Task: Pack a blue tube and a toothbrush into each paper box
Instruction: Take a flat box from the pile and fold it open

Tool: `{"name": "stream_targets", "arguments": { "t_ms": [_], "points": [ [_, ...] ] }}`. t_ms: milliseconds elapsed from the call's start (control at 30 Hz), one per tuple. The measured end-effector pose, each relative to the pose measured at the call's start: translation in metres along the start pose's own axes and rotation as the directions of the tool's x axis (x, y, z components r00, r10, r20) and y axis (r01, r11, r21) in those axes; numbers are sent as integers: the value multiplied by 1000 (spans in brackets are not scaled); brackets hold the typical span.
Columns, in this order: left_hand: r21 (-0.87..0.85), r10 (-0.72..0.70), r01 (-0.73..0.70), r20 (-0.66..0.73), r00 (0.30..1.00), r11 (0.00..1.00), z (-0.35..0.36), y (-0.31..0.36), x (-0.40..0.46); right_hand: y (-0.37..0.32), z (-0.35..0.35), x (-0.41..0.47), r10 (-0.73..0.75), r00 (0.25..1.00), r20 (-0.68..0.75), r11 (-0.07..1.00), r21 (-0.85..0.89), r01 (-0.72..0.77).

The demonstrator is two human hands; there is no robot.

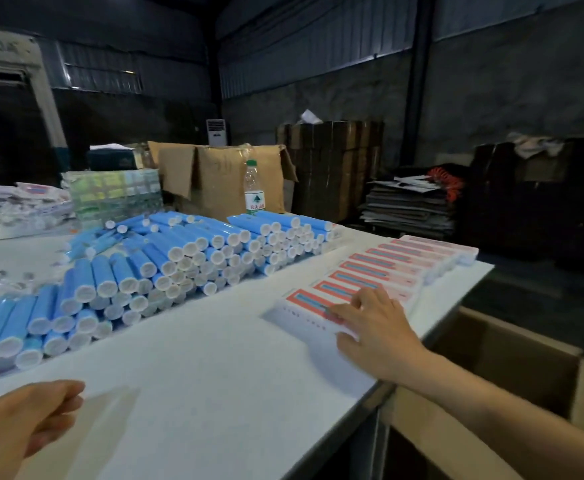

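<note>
Head view: right hand (373, 327) on the nearest paper box (309, 308), row at risk of sliding.

The right grip lies spread, fingers flat on that box at 3 o'clock on the bench (197, 375); the left hand (20, 420), at 7 o'clock, hangs loosely curled and holds nothing. A sideways tug could drag the row of boxes (398, 268) toward the bench edge and the open carton (512, 368). The blue tubes (152, 271), stacked at 10 o'clock, could roll if knocked. I cannot pick out a toothbrush.
</note>
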State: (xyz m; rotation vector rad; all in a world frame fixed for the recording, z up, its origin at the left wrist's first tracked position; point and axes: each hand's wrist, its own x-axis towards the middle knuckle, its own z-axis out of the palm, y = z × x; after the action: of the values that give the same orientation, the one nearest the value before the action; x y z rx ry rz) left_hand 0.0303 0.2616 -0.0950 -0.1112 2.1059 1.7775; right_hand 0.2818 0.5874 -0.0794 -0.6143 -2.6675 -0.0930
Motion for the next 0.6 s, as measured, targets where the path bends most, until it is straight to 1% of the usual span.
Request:
{"name": "stream_targets", "arguments": {
  "t_ms": [100, 133, 167, 200, 233, 267, 300, 400, 500, 567, 600],
  "points": [
    [26, -40, 41, -33, 999, 999, 2, 7, -3, 33, 4, 8, 68, 997, -41, 997, -28, -69],
    [43, -36, 39, -57, 998, 998, 3, 9, -9, 40, 5, 9, 92, 995, -42, 995, -38, -93],
    [66, -3, 10, -92, 996, 998, 4, 10, -18, 44, 6, 10, 110, 993, -38, 992, -50, -111],
    [85, 66, -56, -120, 991, 995, 3, 9, -30, 47, 5, 11, 117, 993, -31, 991, -68, -119],
    [86, 160, -151, -117, 980, 985, 3, 7, -43, 47, 3, 13, 115, 993, -27, 988, -100, -117],
    [66, 251, -245, -91, 964, 967, 2, 6, -59, 44, 0, 14, 104, 994, -45, 986, -129, -109],
    [50, 314, -311, -67, 947, 949, 2, 5, -72, 36, -4, 17, 76, 994, -84, 986, -143, -88],
    [67, 369, -366, -26, 929, 928, 2, 5, -85, -8, -15, 32, -50, 959, -278, 998, -62, 34],
    [98, 370, -369, 11, 929, 924, 0, 3, -79, -77, -26, 50, -190, 930, -316, 969, 92, 229],
    [107, 382, -384, 43, 923, 917, -1, -1, -76, -127, -26, 57, -299, 894, -334, 909, 186, 374],
    [101, 390, -394, 54, 919, 914, -1, -2, -76, -151, -24, 58, -333, 888, -317, 880, 234, 413]
  ]
}}
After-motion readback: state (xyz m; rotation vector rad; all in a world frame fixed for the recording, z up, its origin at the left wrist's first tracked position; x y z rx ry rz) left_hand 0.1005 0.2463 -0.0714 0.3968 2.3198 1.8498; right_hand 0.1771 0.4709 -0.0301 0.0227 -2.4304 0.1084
